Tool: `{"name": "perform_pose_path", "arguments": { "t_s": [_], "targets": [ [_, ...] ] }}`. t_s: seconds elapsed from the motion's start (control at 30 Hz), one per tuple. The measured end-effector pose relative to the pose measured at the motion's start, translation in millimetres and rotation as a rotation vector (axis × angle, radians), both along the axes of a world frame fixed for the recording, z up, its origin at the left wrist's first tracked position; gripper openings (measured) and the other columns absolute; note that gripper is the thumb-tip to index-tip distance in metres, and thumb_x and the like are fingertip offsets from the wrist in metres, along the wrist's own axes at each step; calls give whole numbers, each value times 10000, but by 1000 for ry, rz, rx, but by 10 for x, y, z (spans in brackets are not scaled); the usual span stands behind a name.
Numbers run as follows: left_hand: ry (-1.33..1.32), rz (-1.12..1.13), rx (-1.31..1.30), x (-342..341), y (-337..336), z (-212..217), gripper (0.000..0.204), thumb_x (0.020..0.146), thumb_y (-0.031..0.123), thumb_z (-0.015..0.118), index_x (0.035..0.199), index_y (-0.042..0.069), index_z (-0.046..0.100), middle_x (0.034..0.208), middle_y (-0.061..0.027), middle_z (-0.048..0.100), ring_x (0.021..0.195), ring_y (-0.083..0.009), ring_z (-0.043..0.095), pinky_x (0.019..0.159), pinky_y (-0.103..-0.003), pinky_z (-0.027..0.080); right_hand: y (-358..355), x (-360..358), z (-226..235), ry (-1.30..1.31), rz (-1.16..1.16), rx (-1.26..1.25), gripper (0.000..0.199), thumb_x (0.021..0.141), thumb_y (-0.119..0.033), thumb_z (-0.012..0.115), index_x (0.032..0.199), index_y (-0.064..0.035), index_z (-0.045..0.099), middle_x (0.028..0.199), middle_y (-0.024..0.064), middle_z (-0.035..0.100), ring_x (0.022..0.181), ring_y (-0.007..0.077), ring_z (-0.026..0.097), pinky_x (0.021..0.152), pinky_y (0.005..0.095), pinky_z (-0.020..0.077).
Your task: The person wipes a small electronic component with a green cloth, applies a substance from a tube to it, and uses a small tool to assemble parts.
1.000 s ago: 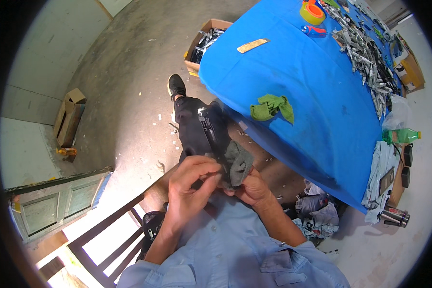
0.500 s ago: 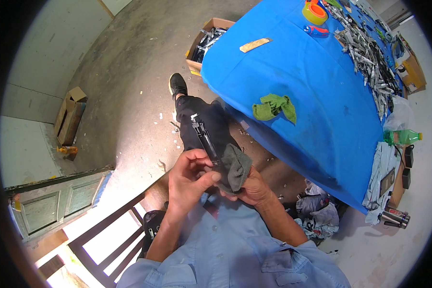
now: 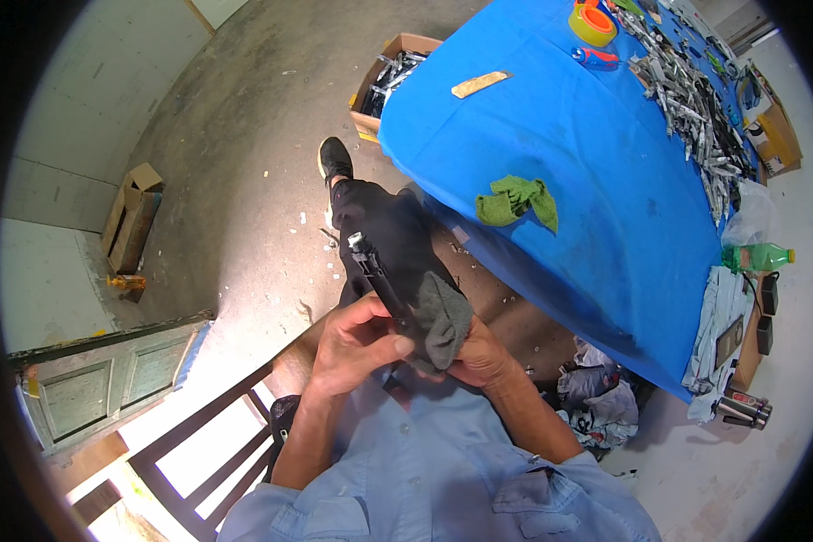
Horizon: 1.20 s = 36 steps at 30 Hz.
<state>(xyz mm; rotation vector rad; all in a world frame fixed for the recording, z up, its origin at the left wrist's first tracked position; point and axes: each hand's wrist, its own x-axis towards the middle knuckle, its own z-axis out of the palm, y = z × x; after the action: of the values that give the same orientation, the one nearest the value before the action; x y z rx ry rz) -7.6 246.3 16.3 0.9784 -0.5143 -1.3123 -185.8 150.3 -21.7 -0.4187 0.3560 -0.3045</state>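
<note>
Over my lap, my left hand is closed round the near part of a narrow black mechanical part. The part points away from me, and its far end is whitish. A dark grey cloth is bunched in my right hand, its fingers partly hidden behind the folds. The cloth lies against the near end of the black part and covers it, so what happens there is out of sight.
To the right stands a table with a blue cover, bearing a green cloth, a tan strip, tape rolls and a heap of metal parts. A carton of parts and a wooden chair are nearby.
The black part has come a little toward me and slightly left, its whitish end now lower in the view. Both hands keep their holds and have hardly moved.
</note>
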Motion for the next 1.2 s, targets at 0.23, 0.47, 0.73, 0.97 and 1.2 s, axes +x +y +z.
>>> {"name": "perform_pose_path", "arguments": {
  "t_s": [0.23, 0.47, 0.73, 0.97, 1.2],
  "targets": [
    [-95, 13, 46, 37, 25, 63, 378, 818, 93, 893, 1138, -4, 716, 1080, -64, 697, 971, -164, 674, 907, -327, 548, 51, -56, -122, 85, 31, -208, 325, 950, -101, 735, 1254, -33, 640, 1027, 49, 691, 850, 134, 661, 723, 281, 536],
    [-112, 91, 142, -15, 34, 209, 413, 815, 85, 862, 1187, -13, 712, 1078, -47, 701, 958, -141, 658, 882, -299, 534, 58, -53, 134, 186, -30, -297, 303, 990, -41, 659, 1291, -15, 662, 1078, 44, 700, 884, 117, 645, 792, 293, 544],
    [-99, 308, 39, 129, -111, 144, 232, 911, 49, 758, 1131, 47, 684, 1106, -118, 765, 897, -121, 677, 803, -277, 555, -323, -327, 564, 483, -438, -904, 191, 1003, -68, 617, 1149, 3, 717, 1065, 28, 720, 888, 101, 635, 768, 287, 535],
    [-48, 163, 83, 12, -227, 70, 174, 937, 139, 761, 1054, 77, 648, 1076, -106, 755, 927, -97, 670, 829, -241, 513, -1677, -1290, 881, 1383, -286, -1712, 306, 907, -82, 699, 1189, 35, 682, 1112, 155, 721, 980, 273, 687, 840, 399, 543],
    [10, 98, 22, -122, -258, 7, 260, 925, 107, 819, 1141, 62, 682, 1088, -72, 752, 993, -131, 685, 920, -298, 540, -1614, -1507, 1091, 1683, -465, -2129, 476, 902, -125, 725, 1352, -9, 623, 1362, 195, 650, 1188, 379, 642, 1021, 472, 509]
  ]
}}
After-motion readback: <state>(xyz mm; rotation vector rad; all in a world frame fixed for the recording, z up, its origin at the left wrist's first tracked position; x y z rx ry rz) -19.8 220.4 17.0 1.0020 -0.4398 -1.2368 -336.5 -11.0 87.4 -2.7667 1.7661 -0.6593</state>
